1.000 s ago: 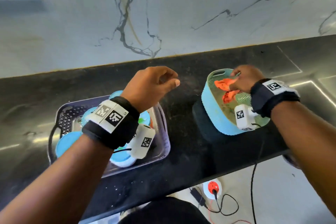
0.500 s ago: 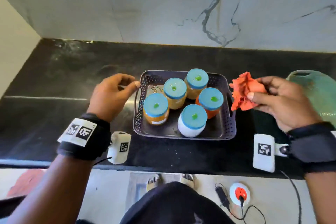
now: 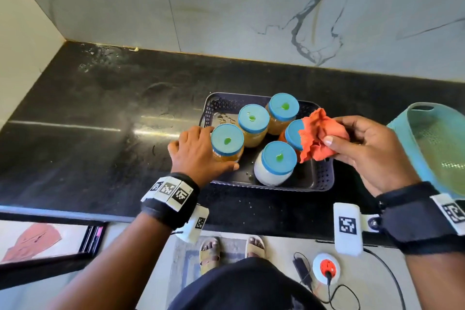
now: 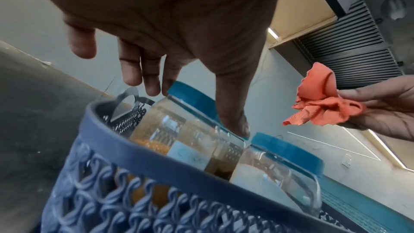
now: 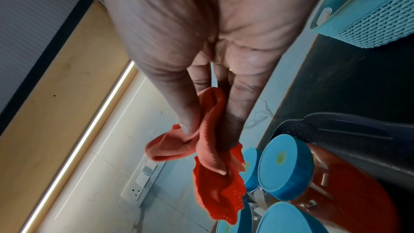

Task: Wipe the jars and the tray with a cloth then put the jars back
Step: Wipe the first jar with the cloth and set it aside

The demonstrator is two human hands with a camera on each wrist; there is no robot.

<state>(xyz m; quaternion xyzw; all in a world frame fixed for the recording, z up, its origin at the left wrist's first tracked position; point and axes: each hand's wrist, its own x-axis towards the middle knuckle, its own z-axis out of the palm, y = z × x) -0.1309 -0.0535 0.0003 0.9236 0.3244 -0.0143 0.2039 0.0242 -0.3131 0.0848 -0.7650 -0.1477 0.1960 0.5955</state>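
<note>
A dark perforated tray (image 3: 323, 185) sits on the black counter with several blue-lidded jars in it. My left hand (image 3: 201, 156) reaches over the tray's left rim (image 4: 134, 148) and grips the front-left jar (image 3: 227, 142) of yellow grains. In the left wrist view its fingers lie on the far edge of that jar's lid (image 4: 190, 95) and the thumb on the near edge. My right hand (image 3: 364, 148) pinches a crumpled orange cloth (image 3: 318, 138), which hangs over the lid of the right-hand red jar (image 3: 293, 137). The cloth (image 5: 210, 148) dangles from thumb and fingers just above that lid (image 5: 284, 167). A white-filled jar (image 3: 275, 166) stands at the front.
A teal colander basket (image 3: 427, 148) stands on the counter just right of the tray. Walls close the counter at the back and far left. The counter's front edge runs below my wrists. On the floor lie a socket (image 3: 327, 268) and cables.
My right hand lifted the cloth out of the teal basket and carried it left over the tray. My left hand moved from beside the tray's left handle onto the front-left jar.
</note>
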